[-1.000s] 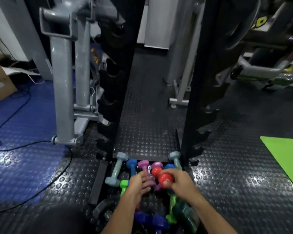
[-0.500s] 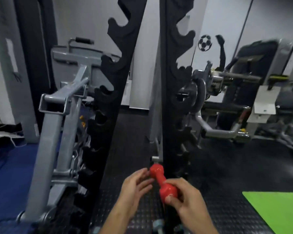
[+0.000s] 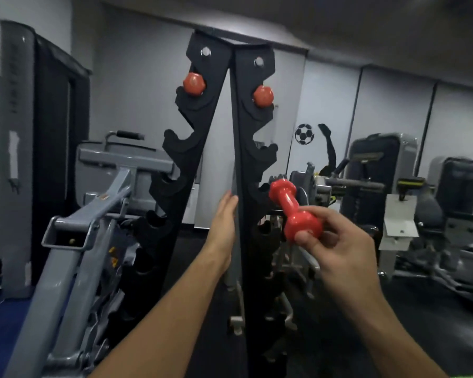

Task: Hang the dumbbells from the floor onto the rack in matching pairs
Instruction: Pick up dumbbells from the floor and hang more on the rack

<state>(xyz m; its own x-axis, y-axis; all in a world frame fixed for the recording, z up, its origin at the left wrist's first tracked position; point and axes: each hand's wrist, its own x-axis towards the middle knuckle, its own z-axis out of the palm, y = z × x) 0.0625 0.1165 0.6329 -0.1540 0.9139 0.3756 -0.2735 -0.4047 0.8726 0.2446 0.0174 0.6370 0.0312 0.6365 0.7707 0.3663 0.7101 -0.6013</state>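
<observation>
Before the black rack (image 3: 241, 137), right hand (image 3: 339, 249) fingers (image 3: 306, 237) pinch red dumbbell's (image 3: 292, 205) near end.

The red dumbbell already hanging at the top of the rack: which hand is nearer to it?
Neither clearly. The left hand rests on the rack well below the hung dumbbell; the right hand grips another red dumbbell, also below.

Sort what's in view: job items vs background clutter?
Job: red dumbbell in right hand; hung red dumbbell at top; black rack; left hand against the rack.
Background: grey machine frame; football sticker; weight machines.
</observation>
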